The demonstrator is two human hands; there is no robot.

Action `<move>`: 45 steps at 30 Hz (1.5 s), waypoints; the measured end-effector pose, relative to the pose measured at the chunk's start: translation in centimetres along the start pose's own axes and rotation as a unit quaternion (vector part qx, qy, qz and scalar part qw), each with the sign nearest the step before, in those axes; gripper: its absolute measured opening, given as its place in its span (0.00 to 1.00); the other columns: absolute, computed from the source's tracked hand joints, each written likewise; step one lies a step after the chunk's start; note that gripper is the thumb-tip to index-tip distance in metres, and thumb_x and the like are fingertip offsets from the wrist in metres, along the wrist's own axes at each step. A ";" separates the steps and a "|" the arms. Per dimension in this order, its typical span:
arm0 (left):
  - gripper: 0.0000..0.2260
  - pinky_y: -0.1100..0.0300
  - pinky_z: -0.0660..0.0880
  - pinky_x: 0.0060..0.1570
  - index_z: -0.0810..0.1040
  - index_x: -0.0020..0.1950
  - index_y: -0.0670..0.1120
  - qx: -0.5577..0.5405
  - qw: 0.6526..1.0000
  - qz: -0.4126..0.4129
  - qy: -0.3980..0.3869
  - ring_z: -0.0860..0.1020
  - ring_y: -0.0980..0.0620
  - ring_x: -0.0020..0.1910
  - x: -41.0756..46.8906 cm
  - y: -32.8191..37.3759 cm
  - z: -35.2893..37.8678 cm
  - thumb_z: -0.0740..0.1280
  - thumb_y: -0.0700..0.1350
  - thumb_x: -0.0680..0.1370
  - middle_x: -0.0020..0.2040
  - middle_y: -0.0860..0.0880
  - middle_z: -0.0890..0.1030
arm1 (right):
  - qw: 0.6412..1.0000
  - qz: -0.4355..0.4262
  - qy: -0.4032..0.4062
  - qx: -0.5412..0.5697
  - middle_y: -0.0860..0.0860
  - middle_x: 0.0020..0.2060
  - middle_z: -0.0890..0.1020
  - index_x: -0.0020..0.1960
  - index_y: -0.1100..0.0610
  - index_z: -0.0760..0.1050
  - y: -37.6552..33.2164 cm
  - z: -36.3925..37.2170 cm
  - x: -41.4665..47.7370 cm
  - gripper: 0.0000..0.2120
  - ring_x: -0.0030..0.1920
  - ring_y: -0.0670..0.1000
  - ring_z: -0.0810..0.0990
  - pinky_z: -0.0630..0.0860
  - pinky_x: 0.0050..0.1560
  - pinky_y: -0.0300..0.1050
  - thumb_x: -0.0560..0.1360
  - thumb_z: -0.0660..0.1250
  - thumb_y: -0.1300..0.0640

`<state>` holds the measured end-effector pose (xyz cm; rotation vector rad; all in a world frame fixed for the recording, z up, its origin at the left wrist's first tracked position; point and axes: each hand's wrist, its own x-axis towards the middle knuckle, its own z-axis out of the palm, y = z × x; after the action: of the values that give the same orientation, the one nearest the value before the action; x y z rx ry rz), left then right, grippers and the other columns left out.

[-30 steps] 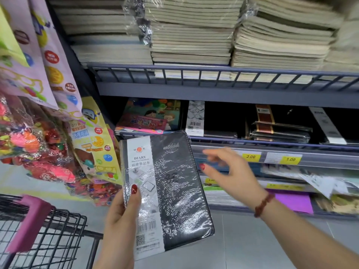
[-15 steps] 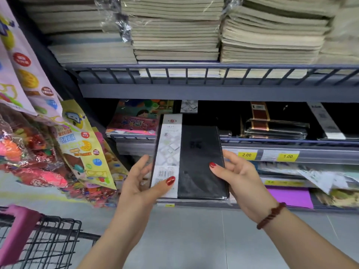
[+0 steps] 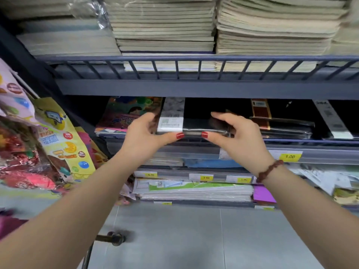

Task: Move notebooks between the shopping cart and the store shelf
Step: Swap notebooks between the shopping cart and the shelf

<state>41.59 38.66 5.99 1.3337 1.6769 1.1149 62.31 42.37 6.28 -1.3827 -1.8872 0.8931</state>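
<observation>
Fingers of both hands are curled round a black notebook in clear wrap, thumbs under its near edge and the other fingers over its top. Left hand grips the end with the white label band, right hand the dark end; a beaded bracelet sits on the right wrist. Nearest the camera, a blurred piece of the shopping cart shows above the grey floor. The notebook lies flat at the front lip of the middle shelf, between a colourful children's book on its left and a pile of dark wrapped notebooks on its right. Yellow price tags run along the rails below. Beyond, on the shelf above, stand tall stacks of cream notebooks.
</observation>
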 end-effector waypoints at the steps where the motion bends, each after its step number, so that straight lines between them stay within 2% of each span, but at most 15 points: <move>1: 0.14 0.66 0.77 0.45 0.78 0.45 0.51 0.030 0.999 -0.007 0.010 0.81 0.62 0.44 0.9 -0.1 0.1 0.79 0.47 0.64 0.43 0.57 0.83 | 1.000 -0.001 0.005 -0.012 0.49 0.59 0.79 0.64 0.52 0.75 0.1 0.0 0.6 0.25 0.60 0.44 0.75 0.65 0.61 0.30 0.68 0.74 0.51; 3: 0.21 0.58 0.77 0.51 0.79 0.54 0.48 0.071 0.997 -0.020 0.015 0.80 0.55 0.49 2.5 -0.2 0.2 0.78 0.51 0.64 0.48 0.52 0.83 | 0.999 -0.002 0.015 -0.029 0.48 0.61 0.79 0.65 0.53 0.74 0.4 0.2 1.7 0.24 0.62 0.44 0.74 0.63 0.60 0.28 0.70 0.72 0.51; 7: 0.34 0.60 0.73 0.54 0.70 0.69 0.52 0.127 0.992 -0.013 -0.014 0.76 0.54 0.55 4.0 -0.4 1.0 0.77 0.51 0.66 0.55 0.53 0.78 | 0.996 0.001 0.027 -0.088 0.49 0.63 0.77 0.67 0.53 0.72 1.4 0.8 2.5 0.24 0.62 0.49 0.76 0.64 0.59 0.31 0.73 0.70 0.49; 10: 0.32 0.58 0.75 0.50 0.71 0.68 0.50 0.149 0.989 -0.023 -0.003 0.77 0.52 0.52 4.1 -1.1 1.7 0.77 0.49 0.66 0.55 0.51 0.80 | 0.993 0.009 0.030 -0.112 0.53 0.62 0.78 0.68 0.51 0.71 2.2 1.3 2.3 0.24 0.57 0.56 0.79 0.71 0.58 0.39 0.74 0.69 0.50; 14: 0.29 0.64 0.71 0.46 0.71 0.67 0.49 0.168 0.986 -0.019 -0.002 0.76 0.55 0.49 3.8 -1.1 2.0 0.77 0.49 0.68 0.55 0.51 0.80 | 0.993 -0.013 0.048 -0.105 0.53 0.68 0.72 0.68 0.51 0.71 3.6 2.1 2.2 0.23 0.70 0.46 0.66 0.63 0.63 0.34 0.74 0.68 0.52; 17: 0.24 0.71 0.68 0.28 0.76 0.61 0.40 0.207 0.978 -0.037 0.000 0.77 0.55 0.44 3.5 -0.6 2.0 0.75 0.49 0.70 0.48 0.46 0.81 | 0.993 -0.008 0.047 -0.112 0.52 0.72 0.67 0.68 0.48 0.70 3.9 2.3 2.1 0.23 0.64 0.47 0.71 0.69 0.61 0.38 0.74 0.68 0.52; 19: 0.23 0.60 0.70 0.31 0.76 0.56 0.33 0.221 0.974 -0.050 0.007 0.70 0.60 0.45 3.2 -0.2 2.3 0.74 0.49 0.71 0.45 0.51 0.74 | 0.992 -0.009 0.035 -0.119 0.53 0.72 0.67 0.69 0.49 0.69 3.8 2.3 2.3 0.23 0.68 0.49 0.68 0.68 0.64 0.41 0.75 0.67 0.52; 21: 0.22 0.60 0.68 0.27 0.76 0.54 0.35 0.237 0.970 -0.060 0.009 0.75 0.55 0.41 2.9 0.0 2.4 0.74 0.51 0.71 0.43 0.47 0.76 | 0.989 -0.016 0.011 -0.145 0.55 0.71 0.68 0.70 0.50 0.67 3.5 1.9 2.5 0.25 0.73 0.50 0.62 0.64 0.68 0.43 0.75 0.66 0.51; 22: 0.22 0.62 0.71 0.30 0.76 0.54 0.37 0.240 0.969 -0.063 0.011 0.77 0.50 0.40 2.6 0.0 2.3 0.74 0.52 0.71 0.39 0.46 0.77 | 0.987 -0.015 -0.006 -0.160 0.56 0.70 0.69 0.71 0.50 0.66 3.2 1.5 2.6 0.26 0.73 0.51 0.62 0.64 0.68 0.44 0.75 0.66 0.51; 24: 0.24 0.52 0.77 0.49 0.73 0.60 0.37 0.234 0.970 -0.055 0.014 0.78 0.44 0.51 1.6 0.0 1.8 0.73 0.50 0.72 0.47 0.45 0.75 | 0.983 -0.010 -0.039 -0.182 0.58 0.68 0.71 0.72 0.49 0.63 2.4 0.5 2.3 0.28 0.67 0.54 0.70 0.69 0.64 0.46 0.74 0.66 0.50; 26: 0.24 0.51 0.72 0.60 0.72 0.66 0.38 0.233 0.972 -0.032 0.013 0.74 0.43 0.61 0.1 0.2 0.8 0.72 0.47 0.73 0.61 0.41 0.75 | 0.975 -0.018 -0.064 -0.212 0.59 0.65 0.72 0.73 0.50 0.61 1.5 -0.6 1.3 0.29 0.62 0.55 0.73 0.73 0.61 0.49 0.75 0.66 0.50; 27: 0.24 0.54 0.70 0.63 0.71 0.67 0.41 0.235 0.972 -0.020 0.011 0.73 0.44 0.64 -0.9 0.5 0.0 0.71 0.46 0.74 0.64 0.42 0.74 | 0.970 -0.032 -0.074 -0.230 0.58 0.66 0.72 0.73 0.51 0.60 0.9 -1.2 0.7 0.29 0.65 0.55 0.70 0.72 0.62 0.50 0.75 0.65 0.50; 30: 0.24 0.60 0.65 0.64 0.70 0.69 0.46 0.265 0.964 -0.014 -0.002 0.71 0.49 0.66 -4.5 2.0 -2.8 0.70 0.47 0.75 0.67 0.47 0.73 | 0.955 -0.080 -0.096 -0.267 0.55 0.68 0.69 0.73 0.53 0.61 -1.5 -2.8 -1.5 0.28 0.69 0.55 0.65 0.68 0.66 0.48 0.75 0.64 0.50; 39: 0.25 0.60 0.68 0.55 0.69 0.70 0.47 0.316 0.945 -0.055 0.068 0.74 0.47 0.62 -15.6 7.6 -13.4 0.70 0.44 0.74 0.66 0.47 0.75 | 0.915 -0.193 -0.176 -0.307 0.51 0.70 0.68 0.75 0.51 0.55 -12.4 -3.8 -7.3 0.30 0.68 0.54 0.66 0.66 0.66 0.47 0.77 0.60 0.45; 45: 0.23 0.60 0.68 0.58 0.70 0.69 0.48 0.314 0.939 -0.072 0.117 0.74 0.53 0.58 -23.6 9.8 -20.2 0.69 0.42 0.75 0.64 0.49 0.76 | 0.899 -0.266 -0.188 -0.293 0.52 0.68 0.70 0.73 0.53 0.59 -20.7 -1.1 -10.6 0.28 0.67 0.55 0.67 0.68 0.65 0.50 0.76 0.61 0.46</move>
<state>31.92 12.60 23.02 1.4543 2.3993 0.6885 54.74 27.79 22.80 -0.9222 -2.8093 0.3269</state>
